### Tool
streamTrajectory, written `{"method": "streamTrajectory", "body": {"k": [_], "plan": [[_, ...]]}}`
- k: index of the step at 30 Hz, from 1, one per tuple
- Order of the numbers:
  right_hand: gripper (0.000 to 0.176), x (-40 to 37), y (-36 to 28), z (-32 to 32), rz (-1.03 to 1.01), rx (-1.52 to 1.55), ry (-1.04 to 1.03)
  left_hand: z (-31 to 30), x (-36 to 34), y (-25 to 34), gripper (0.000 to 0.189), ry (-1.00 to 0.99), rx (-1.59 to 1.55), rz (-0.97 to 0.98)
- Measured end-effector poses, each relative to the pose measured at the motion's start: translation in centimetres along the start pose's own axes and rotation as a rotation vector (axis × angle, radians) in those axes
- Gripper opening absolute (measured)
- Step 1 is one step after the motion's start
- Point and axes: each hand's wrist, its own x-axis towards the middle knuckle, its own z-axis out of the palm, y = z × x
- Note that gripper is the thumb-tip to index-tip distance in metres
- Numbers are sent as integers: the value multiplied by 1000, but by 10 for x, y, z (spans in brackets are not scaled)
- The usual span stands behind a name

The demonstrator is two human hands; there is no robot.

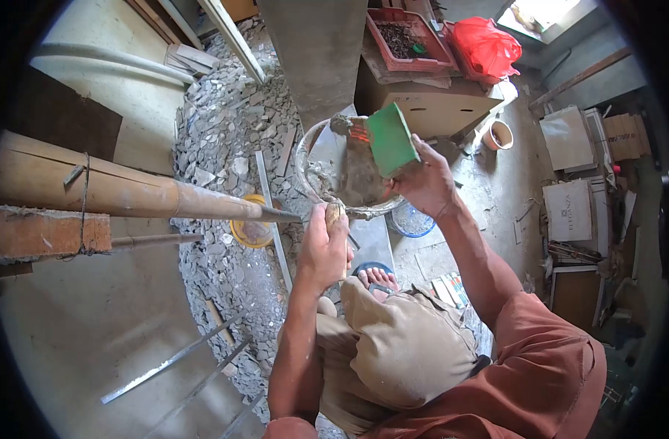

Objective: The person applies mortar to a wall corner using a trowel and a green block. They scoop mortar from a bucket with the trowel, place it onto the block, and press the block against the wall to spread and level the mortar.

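My left hand [326, 247] is closed around the wooden handle [335, 212] of a tool at the near rim of a round bucket [303, 157]. The tool's working end is hard to make out. Above the bucket's right side, my right hand [435, 183] grips a flat green rectangular piece [390, 139] by its right edge, fingers partly hidden behind it. Its face is tilted and one edge looks folded or raised. Wet grey mortar [356, 172] lies in the bucket and smears its rim. A small orange patch [358, 130] shows just left of the green piece.
Bamboo poles [130, 183] jut in from the left. Broken rubble [232, 139] covers the floor there, with a yellow tub [251, 223] on it. Behind the bucket stand a cardboard box [437, 110], a red crate [411, 40] and a red bag [486, 47]. Stacked boxes [568, 208] line the right.
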Motion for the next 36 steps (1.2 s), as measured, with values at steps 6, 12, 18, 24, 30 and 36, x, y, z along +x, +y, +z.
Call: {"method": "streamTrajectory", "body": {"k": [6,12,18,24,30,36], "plan": [[35,0,21,25,22,210,124,-1,-2,-18,36,207,652,520],[38,9,36,38,56,400,216,2,-12,-16,43,238,922,455],[48,5,39,34,118,559,-53,-2,-8,-25,43,327,1242,501],[53,6,55,17,13,621,-89,5,-6,-24,43,365,1398,538],[53,3,51,21,-51,641,-103,15,-8,-17,45,376,1397,463],[65,-8,20,35,-41,709,-204,11,-3,-31,33,395,1356,407]]}}
